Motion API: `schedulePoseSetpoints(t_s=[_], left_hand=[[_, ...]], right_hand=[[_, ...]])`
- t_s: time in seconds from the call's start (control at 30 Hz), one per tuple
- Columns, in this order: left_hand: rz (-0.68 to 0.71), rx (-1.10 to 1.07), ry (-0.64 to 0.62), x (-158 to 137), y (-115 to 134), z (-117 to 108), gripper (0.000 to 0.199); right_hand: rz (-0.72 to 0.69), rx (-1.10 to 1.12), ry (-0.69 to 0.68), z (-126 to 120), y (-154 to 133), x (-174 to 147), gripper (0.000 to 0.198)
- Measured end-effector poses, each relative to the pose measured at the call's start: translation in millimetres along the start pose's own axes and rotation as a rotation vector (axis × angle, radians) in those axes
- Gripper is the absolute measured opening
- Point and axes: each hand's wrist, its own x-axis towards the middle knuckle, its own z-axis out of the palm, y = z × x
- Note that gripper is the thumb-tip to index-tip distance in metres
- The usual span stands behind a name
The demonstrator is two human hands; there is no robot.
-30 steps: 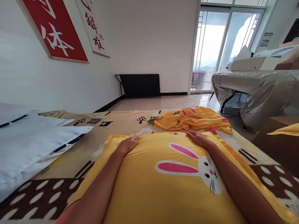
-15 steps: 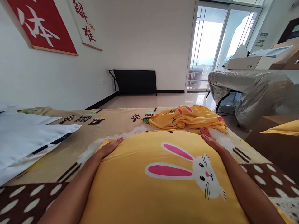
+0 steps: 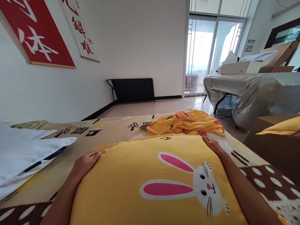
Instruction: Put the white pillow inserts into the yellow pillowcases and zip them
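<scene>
A plump yellow pillow [image 3: 112, 181] with a white rabbit print lies in front of me on the bed, its far edge toward the wall. My left hand [image 3: 85, 164] holds its far left corner, fingertips closed at the edge. At the far right side, my right hand [image 3: 212, 144] grips the pillow's edge with its fingers curled over. Beyond the pillow, a crumpled yellow cloth [image 3: 185, 122] with carrot and rabbit prints rests on the patterned bed cover [image 3: 117, 126].
White pillows [image 3: 35, 153] with a dark stripe lie at the left. On the right are a cardboard box [image 3: 264, 140] with a yellow fabric thing [image 3: 278, 125] above it, and a plastic-covered table [image 3: 253, 90] bearing boxes. A black folded panel [image 3: 133, 90] leans by the far wall.
My left hand has moved left, from the pillow's far edge to its left corner. The right hand stays at the right edge. The view has tilted up slightly.
</scene>
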Motion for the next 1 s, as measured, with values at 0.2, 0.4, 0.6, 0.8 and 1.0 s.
schedulePoseSetpoints(t_s=[0.2, 0.4, 0.6, 0.8, 1.0], left_hand=[[0.267, -0.394, 0.145, -42, 26, -45, 0.036], [1.008, -0.087, -0.01, -177, 137, -62, 0.051], [1.126, 0.139, -0.179, -214, 145, -15, 0.077], [1.014, 0.2, 0.007, -182, 57, -7, 0.072], [0.848, 0.16, 0.214, -163, -57, 13, 0.061]], right_hand=[[0.001, 0.005, 0.24, -37, -30, -12, 0.042], [-0.649, 0.064, 0.285, -78, -154, -133, 0.046], [-0.849, -0.009, 0.023, -30, -192, -200, 0.058], [-0.634, -0.094, 0.031, -30, -117, -171, 0.056], [-0.382, -0.14, 0.0, -22, -7, -175, 0.06]])
